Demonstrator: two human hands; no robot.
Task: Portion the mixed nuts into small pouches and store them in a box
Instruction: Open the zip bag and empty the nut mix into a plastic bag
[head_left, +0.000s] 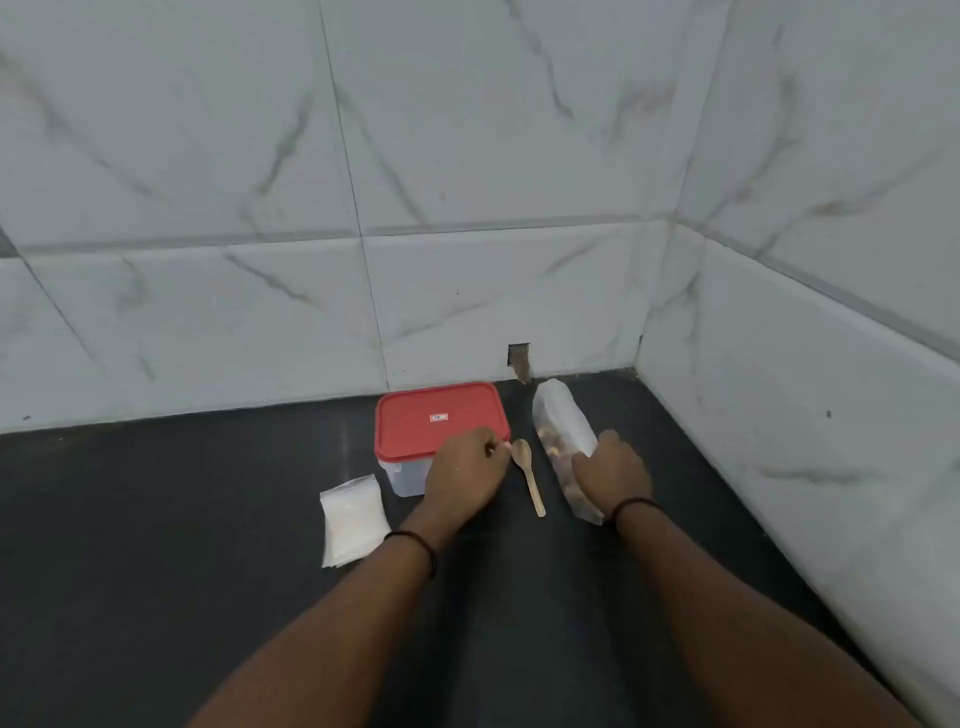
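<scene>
On the dark countertop, furthest to your left, lies a small stack of flat, clear plastic pouches (353, 519), all of them apparently unfilled. Just beside it stands the clear rectangular plastic box (408, 475) with its red lid (439, 418) closed on top. Your left hand (465, 475) sits at the front right corner of that box, fingers curled, the fingertips at the lid's edge and close to the bowl of the small wooden spoon (529, 475); whether they pinch the lid, the spoon or nothing, you cannot tell from here. The spoon lies flat on the counter between your hands. To its right, your right hand (613, 470) wraps around the long clear plastic bag of mixed nuts (558, 423), which lies on the counter with its far end pointing at the marble-tiled wall (467, 156). Judging by this, the task is at its very start: no pouch is filled, the box is shut, and all the scooping, sealing and storing is left to you.
</scene>
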